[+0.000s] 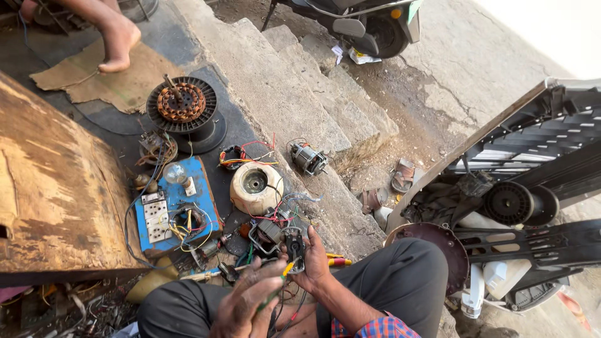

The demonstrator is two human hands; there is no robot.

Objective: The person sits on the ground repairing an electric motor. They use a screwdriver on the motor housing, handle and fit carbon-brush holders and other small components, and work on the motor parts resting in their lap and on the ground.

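The person sat on the ground with both hands raised over the lap. The right hand (pixel 311 263) was closed around a small dark switch-like electrical part (pixel 294 245) from which thin wires (pixel 283 300) trailed down, while the left hand (pixel 250 303) pinched a slim yellow-tipped screwdriver (pixel 283 273) with its point set against that part — both grips were clamped on what they held.

For this kind of work the part seemed best held firm and level, thumb behind it, so that the tool tip would not slip off a small screw or terminal. Pressure should probably run straight along the shaft, with the wrist doing the turning. The loose wires looked likely to snag, so keeping them clear of the tip would help.

Just ahead of the hands lay a cream round motor housing (pixel 255 186), a blue test board with sockets and a bulb (pixel 168 213), and a copper-wound fan stator (pixel 181 102) — all on the dark floor mat beside concrete steps (pixel 294 81). A small motor (pixel 308 158) rested on a step, and another person's bare foot (pixel 119 44) showed at upper left.
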